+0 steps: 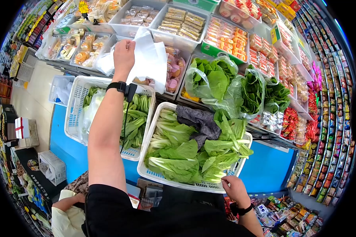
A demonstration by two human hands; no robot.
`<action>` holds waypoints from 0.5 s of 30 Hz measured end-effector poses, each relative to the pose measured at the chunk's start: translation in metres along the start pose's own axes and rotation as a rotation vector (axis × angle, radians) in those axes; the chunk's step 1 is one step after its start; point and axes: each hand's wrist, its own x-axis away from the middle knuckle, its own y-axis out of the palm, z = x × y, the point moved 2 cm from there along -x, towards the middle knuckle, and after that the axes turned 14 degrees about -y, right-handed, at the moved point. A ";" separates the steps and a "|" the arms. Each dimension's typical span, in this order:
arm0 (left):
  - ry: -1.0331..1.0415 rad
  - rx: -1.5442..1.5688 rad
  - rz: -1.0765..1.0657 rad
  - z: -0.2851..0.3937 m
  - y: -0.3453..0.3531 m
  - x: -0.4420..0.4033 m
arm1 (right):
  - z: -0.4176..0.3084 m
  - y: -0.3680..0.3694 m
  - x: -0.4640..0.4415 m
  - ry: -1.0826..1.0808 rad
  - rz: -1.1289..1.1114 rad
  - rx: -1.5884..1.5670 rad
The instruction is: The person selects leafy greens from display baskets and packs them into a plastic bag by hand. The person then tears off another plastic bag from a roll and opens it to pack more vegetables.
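My left hand [124, 55], stretched out over the far side, is closed on a thin white plastic bag [151, 59] that spreads out to its right. Just below that arm lies a white basket [72, 118] of green leafy stalks [135, 126] and clear plastic. My right hand [235, 189] is at the near right rim of a second white basket [146, 174], its fingertips pressed together. Whether they pinch the rim or a stem there is hidden. Leafy greens with pale stems [176, 160] fill this basket, and a dark grey crumpled cloth [201, 122] lies on them.
Bagged leafy greens [217, 77] stand behind the baskets. Bins of packaged snacks [180, 23] line the back, with shelves [332, 118] at the right. A person in a pale top [69, 215] is at lower left. Below the baskets shows a blue surface [269, 166].
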 end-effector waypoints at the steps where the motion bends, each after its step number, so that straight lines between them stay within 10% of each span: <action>1: 0.033 -0.002 -0.005 0.000 -0.005 0.003 | 0.000 -0.002 -0.006 -0.029 0.017 0.022; 15: -0.238 0.077 -0.023 -0.005 -0.053 0.101 | -0.110 0.031 -0.380 -0.881 0.232 0.251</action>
